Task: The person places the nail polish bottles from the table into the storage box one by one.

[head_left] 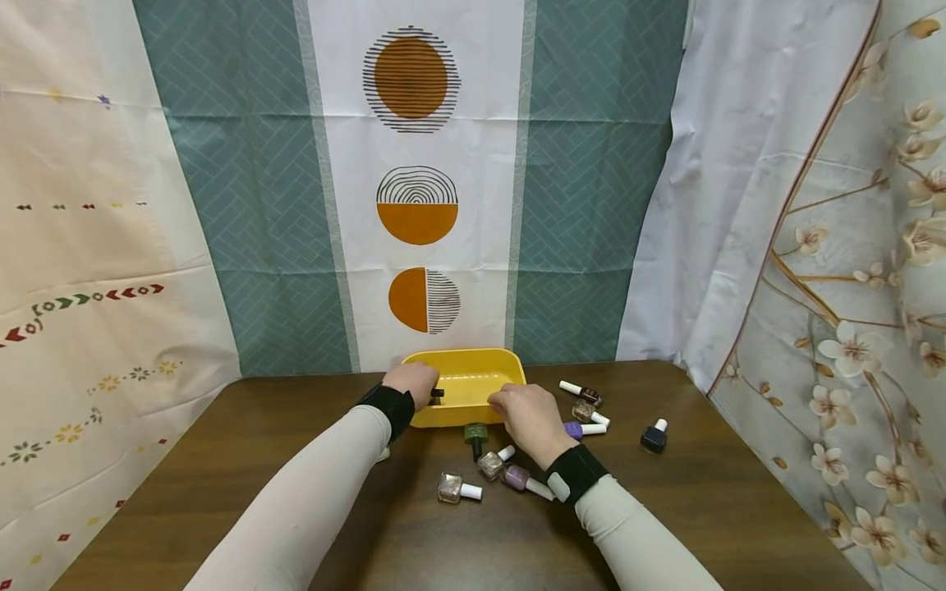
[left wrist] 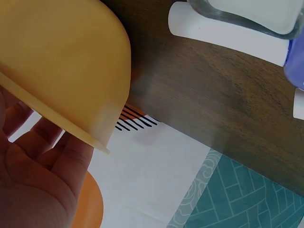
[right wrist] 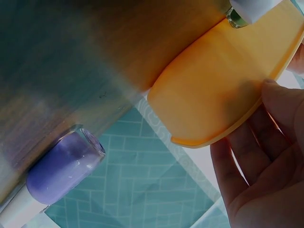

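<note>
Several bottles (head_left: pixel 449 487) lie outside, lower center; one dark bottle (head_left: pixel 436 398) shows inside the yellow tray (head_left: pixel 460 416) my left hand (head_left: pixel 414 381) and right hand (head_left: pixel 528 414) grip.

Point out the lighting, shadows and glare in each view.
Head view: broadly lit, with a soft shadow darkening the table beside the left sleeve; left wrist view: the yellow tray is evenly lit, without strong glare; right wrist view: dimmest of the three, the table murky at upper left, small glints on the purple bottle.
</note>
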`<action>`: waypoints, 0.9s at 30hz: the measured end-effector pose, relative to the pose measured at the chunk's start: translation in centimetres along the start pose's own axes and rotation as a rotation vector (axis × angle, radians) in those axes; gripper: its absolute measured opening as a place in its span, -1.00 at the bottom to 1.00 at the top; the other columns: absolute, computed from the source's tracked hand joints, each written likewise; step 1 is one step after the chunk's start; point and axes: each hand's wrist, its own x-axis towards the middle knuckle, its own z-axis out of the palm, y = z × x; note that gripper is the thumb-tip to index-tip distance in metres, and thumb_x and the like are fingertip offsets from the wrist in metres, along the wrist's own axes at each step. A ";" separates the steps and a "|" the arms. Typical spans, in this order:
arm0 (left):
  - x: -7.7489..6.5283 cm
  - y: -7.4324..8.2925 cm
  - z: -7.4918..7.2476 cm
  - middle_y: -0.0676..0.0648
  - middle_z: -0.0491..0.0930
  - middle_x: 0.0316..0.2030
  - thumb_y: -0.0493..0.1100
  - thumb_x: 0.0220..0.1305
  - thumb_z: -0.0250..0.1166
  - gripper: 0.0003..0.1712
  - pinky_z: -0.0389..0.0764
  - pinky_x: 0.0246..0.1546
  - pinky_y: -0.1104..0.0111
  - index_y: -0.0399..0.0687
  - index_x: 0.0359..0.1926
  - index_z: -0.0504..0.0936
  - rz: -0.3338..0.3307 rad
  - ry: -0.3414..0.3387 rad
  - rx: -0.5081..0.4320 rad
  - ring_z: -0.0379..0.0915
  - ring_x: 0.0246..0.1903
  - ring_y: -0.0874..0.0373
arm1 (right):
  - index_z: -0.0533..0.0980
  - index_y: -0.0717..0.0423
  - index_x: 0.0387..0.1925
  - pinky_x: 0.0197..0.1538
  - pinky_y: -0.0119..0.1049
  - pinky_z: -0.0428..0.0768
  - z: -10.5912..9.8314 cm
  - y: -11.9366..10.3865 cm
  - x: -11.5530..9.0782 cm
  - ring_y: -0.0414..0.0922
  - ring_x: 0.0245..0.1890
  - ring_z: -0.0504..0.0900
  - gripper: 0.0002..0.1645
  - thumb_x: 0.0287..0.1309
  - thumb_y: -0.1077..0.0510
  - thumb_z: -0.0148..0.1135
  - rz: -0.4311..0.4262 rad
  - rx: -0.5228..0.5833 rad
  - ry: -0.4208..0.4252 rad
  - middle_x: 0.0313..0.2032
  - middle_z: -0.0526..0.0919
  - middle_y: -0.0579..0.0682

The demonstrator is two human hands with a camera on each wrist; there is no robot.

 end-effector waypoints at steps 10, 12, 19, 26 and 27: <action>0.7 -0.5 0.6 -0.06 0.62 -0.42 -0.24 0.48 0.49 -0.94 0.67 -0.05 0.10 -0.13 -0.18 0.77 0.010 -0.002 0.006 0.48 -0.35 -0.03 | 0.84 -0.03 -0.16 -0.12 -0.05 0.74 -0.2 -0.1 0.1 -0.04 -0.31 0.75 -0.96 0.42 0.15 0.53 -0.001 0.001 -0.009 -0.34 0.76 -0.13; 0.7 -0.5 0.8 -0.05 0.61 -0.43 -0.25 0.47 0.49 -0.94 0.66 -0.05 0.10 -0.13 -0.18 0.77 0.011 -0.002 0.007 0.47 -0.36 -0.03 | 0.84 -0.03 -0.17 -0.12 -0.05 0.74 -0.2 -0.1 0.0 -0.04 -0.30 0.75 -0.96 0.41 0.15 0.53 0.000 0.000 -0.008 -0.34 0.76 -0.13; 0.6 -0.3 0.6 -0.04 0.59 -0.46 -0.22 0.47 0.50 -0.92 0.65 -0.11 0.13 -0.12 -0.21 0.77 0.019 0.009 0.020 0.46 -0.38 -0.01 | 0.84 -0.02 -0.17 -0.16 -0.06 0.74 -0.1 0.0 0.0 -0.04 -0.32 0.75 -0.96 0.40 0.16 0.53 -0.006 -0.008 0.003 -0.35 0.75 -0.13; 0.5 -0.2 0.4 -0.03 0.57 -0.48 -0.22 0.45 0.52 -0.90 0.63 -0.12 0.13 -0.12 -0.23 0.77 0.011 -0.005 0.006 0.46 -0.39 -0.01 | 0.85 -0.03 -0.16 -0.14 -0.06 0.74 0.0 0.0 0.0 -0.04 -0.32 0.74 -0.95 0.40 0.16 0.53 0.004 0.000 -0.008 -0.35 0.75 -0.12; 0.5 -0.3 0.4 -0.03 0.57 -0.49 -0.22 0.44 0.53 -0.89 0.63 -0.12 0.13 -0.11 -0.24 0.76 0.011 -0.005 0.004 0.46 -0.39 0.00 | 0.85 -0.03 -0.16 -0.14 -0.06 0.74 0.0 0.0 0.0 -0.04 -0.32 0.74 -0.95 0.40 0.16 0.53 0.005 0.001 -0.008 -0.35 0.75 -0.12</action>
